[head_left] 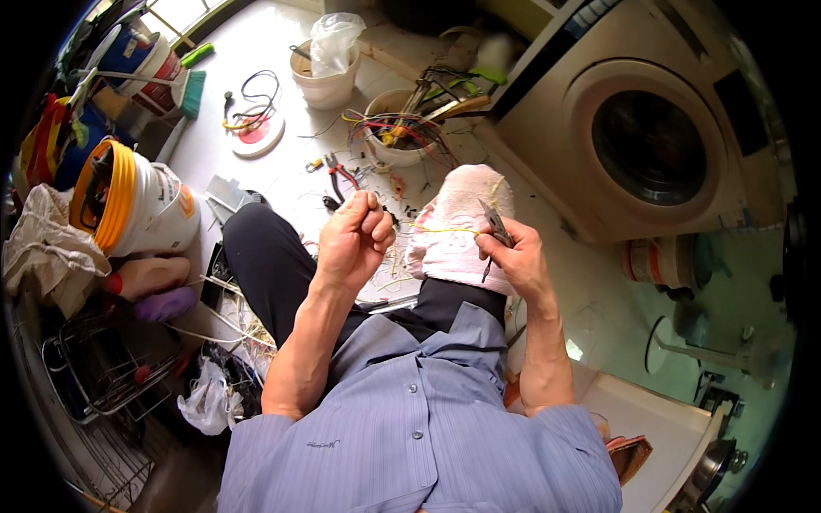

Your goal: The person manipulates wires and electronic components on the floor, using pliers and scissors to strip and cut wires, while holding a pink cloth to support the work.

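Note:
My left hand is closed in a fist, pinching one end of a thin yellow wire that stretches rightward. My right hand grips small metal pliers whose tip meets the other end of that wire. Both hands hover above my knees. A pink-white cloth is draped over my right knee, right behind the wire. My dark trouser leg lies under the left hand.
A white bowl of tangled coloured wires, a white tub with a plastic bag, red-handled pliers and wire scraps lie on the white floor. A front-loading washing machine stands at right. Buckets, a broom and a wire rack crowd the left.

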Tool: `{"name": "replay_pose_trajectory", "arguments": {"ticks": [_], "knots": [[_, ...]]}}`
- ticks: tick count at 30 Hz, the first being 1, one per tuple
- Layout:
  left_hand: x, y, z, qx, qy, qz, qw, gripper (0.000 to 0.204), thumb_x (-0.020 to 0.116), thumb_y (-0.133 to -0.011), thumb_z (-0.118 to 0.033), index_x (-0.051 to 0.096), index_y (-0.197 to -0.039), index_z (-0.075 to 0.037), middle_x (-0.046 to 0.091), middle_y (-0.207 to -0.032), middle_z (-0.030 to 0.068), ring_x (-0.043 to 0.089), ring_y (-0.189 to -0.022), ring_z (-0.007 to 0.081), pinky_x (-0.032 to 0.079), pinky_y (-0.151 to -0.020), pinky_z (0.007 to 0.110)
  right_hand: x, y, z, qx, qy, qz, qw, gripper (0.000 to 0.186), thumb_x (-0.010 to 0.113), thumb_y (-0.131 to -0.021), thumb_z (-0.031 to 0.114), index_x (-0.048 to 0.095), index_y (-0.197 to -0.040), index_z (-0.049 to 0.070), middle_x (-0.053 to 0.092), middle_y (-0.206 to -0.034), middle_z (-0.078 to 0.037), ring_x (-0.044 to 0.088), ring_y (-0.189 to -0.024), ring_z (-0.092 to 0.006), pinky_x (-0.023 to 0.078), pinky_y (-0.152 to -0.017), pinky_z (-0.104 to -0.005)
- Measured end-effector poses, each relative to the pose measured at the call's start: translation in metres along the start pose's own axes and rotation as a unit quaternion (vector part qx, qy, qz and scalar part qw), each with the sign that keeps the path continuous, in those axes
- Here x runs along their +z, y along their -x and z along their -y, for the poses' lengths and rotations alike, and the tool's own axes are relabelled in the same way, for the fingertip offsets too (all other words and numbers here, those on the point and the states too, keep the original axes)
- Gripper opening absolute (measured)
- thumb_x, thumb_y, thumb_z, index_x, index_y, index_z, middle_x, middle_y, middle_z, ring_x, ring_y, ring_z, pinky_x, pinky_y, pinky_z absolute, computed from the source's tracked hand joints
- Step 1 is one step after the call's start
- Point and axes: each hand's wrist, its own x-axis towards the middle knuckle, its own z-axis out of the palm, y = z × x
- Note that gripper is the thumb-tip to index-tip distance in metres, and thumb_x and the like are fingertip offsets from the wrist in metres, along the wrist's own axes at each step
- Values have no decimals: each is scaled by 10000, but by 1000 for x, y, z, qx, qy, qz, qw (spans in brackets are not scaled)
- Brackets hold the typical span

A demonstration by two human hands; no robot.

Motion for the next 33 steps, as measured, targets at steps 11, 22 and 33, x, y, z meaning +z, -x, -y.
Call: {"name": "replay_pose_trajectory", "arguments": {"ticks": [11,22,33], "knots": [[1,-45,80,-124,-92,-77,985,273,480,-1045,-187,437,-785,-115,302,-639,-48,294,-544,85,269,-499,241,-27,3,-10,-110,414,-215,877,164,692,-798,72,711,-960,50,647,-898,-133,665,-828,-343,518,-711,-400],[13,-43,79,-115,-90,-103,984,238,488,-1041,-180,476,-820,-93,315,-637,-47,317,-547,85,292,-503,242,-5,-3,-9,-166,321,8,932,156,690,-783,72,713,-937,53,640,-860,-136,628,-779,-356,505,-703,-413],[-2,-43,89,-37,-356,-81,930,247,513,-1038,-213,539,-846,-61,423,-630,-17,386,-539,87,335,-485,258,-10,-15,-31,-44,163,-21,985,149,725,-841,120,676,-852,-20,602,-734,-64,532,-676,-142,427,-625,-306]]}}
